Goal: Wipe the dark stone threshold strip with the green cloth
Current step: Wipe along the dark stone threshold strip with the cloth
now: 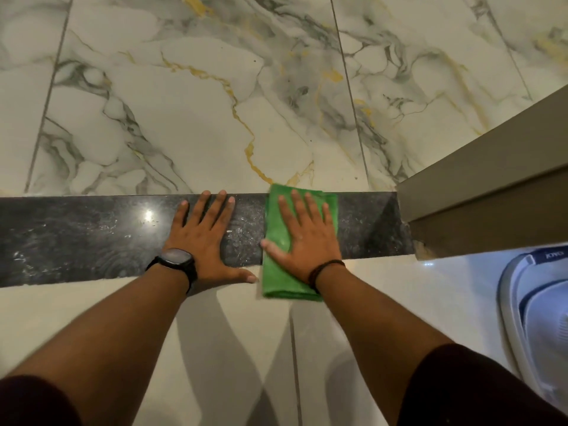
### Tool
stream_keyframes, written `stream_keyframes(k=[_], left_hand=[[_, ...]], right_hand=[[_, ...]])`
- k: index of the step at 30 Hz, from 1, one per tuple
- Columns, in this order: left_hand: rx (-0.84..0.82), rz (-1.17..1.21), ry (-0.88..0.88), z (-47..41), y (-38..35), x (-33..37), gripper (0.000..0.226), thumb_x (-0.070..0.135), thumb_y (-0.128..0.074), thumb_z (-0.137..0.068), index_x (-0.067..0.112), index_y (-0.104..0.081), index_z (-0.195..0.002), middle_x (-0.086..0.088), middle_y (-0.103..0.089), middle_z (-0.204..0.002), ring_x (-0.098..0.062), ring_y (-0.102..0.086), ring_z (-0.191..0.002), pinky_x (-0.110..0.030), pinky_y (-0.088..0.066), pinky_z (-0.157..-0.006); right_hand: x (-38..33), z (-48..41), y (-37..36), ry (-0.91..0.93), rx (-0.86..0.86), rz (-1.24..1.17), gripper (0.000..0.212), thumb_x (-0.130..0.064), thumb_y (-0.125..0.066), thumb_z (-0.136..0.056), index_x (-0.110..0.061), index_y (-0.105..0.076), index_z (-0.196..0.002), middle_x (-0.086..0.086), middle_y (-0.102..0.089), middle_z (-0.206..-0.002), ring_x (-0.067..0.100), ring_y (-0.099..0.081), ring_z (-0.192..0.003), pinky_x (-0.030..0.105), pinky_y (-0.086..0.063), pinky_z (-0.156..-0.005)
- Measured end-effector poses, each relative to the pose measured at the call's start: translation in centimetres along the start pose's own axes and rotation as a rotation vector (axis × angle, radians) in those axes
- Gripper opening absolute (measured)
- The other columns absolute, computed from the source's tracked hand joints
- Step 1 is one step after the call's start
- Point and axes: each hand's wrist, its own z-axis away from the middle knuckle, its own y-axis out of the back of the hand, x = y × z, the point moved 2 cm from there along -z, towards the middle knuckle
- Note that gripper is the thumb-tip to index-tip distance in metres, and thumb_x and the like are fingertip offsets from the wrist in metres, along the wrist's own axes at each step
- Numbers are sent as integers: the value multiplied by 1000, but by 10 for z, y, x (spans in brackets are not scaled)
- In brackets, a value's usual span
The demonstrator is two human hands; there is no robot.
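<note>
Dark stone threshold strip (pixel 92 238) speckled and glossy between marble floor tiles (pixel 184 118), folded green cloth (pixel 278 229) lying across it, right hand (pixel 302 238) pressed flat and open on the cloth, left hand (pixel 204 238) open, palm down on bare stone

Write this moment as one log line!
right hand: flat on green cloth | left hand: flat on dark threshold strip | cloth: on strip

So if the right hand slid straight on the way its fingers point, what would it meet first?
The right hand, flat on the green cloth, points away from the person across the dark threshold strip. Going straight on, it would first cross onto the marble-patterned floor tile; nothing stands there as far as the picture shows.
</note>
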Motion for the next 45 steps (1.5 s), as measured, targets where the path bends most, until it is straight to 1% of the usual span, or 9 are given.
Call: stream_keyframes(k=[4,9,16,23,29,33,38,41,45], left_hand=[[-28,-9,-54,6,6,-26,149,108,-30,-37,25,22,-149,3,13,-162,-16,17,-147,-46,7,-120],[30,-5,29,22,0,-42,146,108,-29,-40,24,17,-151,3,13,-162,-16,20,-146,-47,7,-120],[-12,-1,61,24,-1,-42,151,109,-26,-34,25,25,-147,3,21,-160,-17,29,-143,-49,9,-119],[-79,11,112,35,3,-51,159,109,-25,-22,23,36,-141,-1,35,-155,-19,36,-139,-48,15,-116],[-109,30,104,38,5,-65,163,108,-30,-16,28,40,-138,1,38,-152,-20,34,-140,-47,15,-116],[-94,29,97,38,3,-67,162,109,-29,-16,27,40,-139,1,36,-154,-21,35,-140,-48,16,-115],[-84,15,83,40,2,-69,161,109,-30,-22,24,37,-141,-1,32,-157,-21,32,-141,-48,14,-117],[-91,19,110,48,6,-79,161,108,-33,-23,23,37,-141,-1,31,-157,-20,31,-142,-47,14,-116],[-124,11,187,65,12,-105,163,108,-33,-20,23,40,-139,-1,34,-155,-20,36,-139,-49,12,-118]], right_hand=[[34,29,1,260,-36,55,85,-75,-31,-82,-33,-5,-151,2,-9,-161,22,-1,-148,56,-12,-116],[61,35,3,-165,23,43,85,-77,-20,-82,-32,1,-151,3,-5,-161,23,1,-148,50,-1,-119],[6,-2,2,-336,49,-9,86,-78,-11,-81,-29,1,-151,4,-1,-162,25,4,-148,52,2,-118],[-88,-16,-6,47,-7,-18,82,-75,-17,-83,-33,2,-151,2,-1,-162,24,6,-147,51,8,-117],[-38,17,-5,419,-75,69,80,-75,-28,-84,-36,-7,-151,-1,-10,-161,21,-2,-148,53,-6,-118],[-10,21,-2,178,-37,69,81,-77,-23,-83,-36,-2,-150,0,-6,-161,20,2,-148,51,-2,-119],[-50,-6,-4,-174,58,-21,83,-76,-18,-83,-31,-4,-151,3,-6,-162,25,0,-148,50,4,-118],[-88,-31,-3,-164,47,-28,83,-76,-15,-83,-30,-4,-151,5,-5,-162,26,1,-147,51,5,-118],[-138,-43,-6,44,21,-30,82,-75,-18,-83,-32,-3,-151,4,-5,-162,26,4,-147,52,7,-117]])
